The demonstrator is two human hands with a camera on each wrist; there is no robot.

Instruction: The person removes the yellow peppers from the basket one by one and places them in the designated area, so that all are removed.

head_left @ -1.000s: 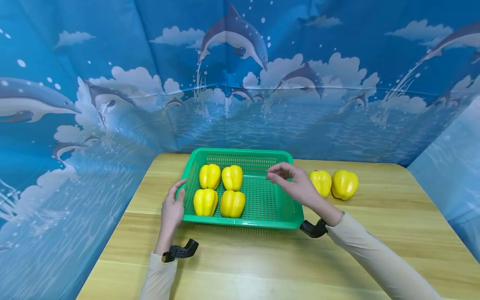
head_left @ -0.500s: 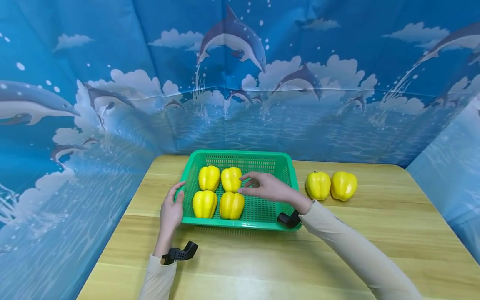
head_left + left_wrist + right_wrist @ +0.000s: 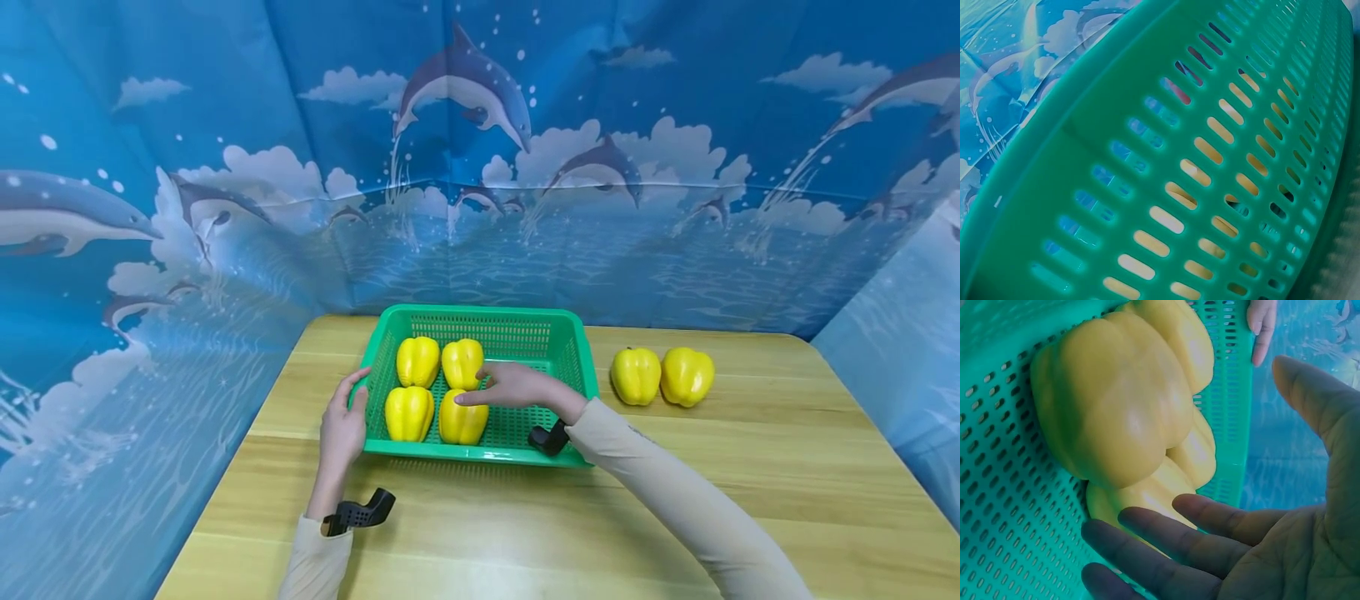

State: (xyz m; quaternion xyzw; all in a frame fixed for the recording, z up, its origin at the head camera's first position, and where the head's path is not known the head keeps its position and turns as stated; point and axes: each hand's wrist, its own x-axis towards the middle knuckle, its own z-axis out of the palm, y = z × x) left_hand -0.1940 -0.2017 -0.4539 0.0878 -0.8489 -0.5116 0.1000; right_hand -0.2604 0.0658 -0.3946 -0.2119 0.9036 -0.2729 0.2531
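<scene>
1. Right of the slotted green plastic basket [image 3: 480,454], two glossy yellow bell peppers [image 3: 636,377] sit on the wood-grain table [image 3: 480,542].
2. In its left half, four lobed bell peppers [image 3: 408,414]; the right hand [image 3: 519,387], spread wide, holding nothing, partly hides two.
3. The left hand [image 3: 343,427] grips its left rim (fingertips hard to make out).

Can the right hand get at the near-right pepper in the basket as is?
Looks like yes: the right hand is over the basket, fingers apart, thumb overlapping that pepper in the head view. Nothing visible blocks the way.
</scene>
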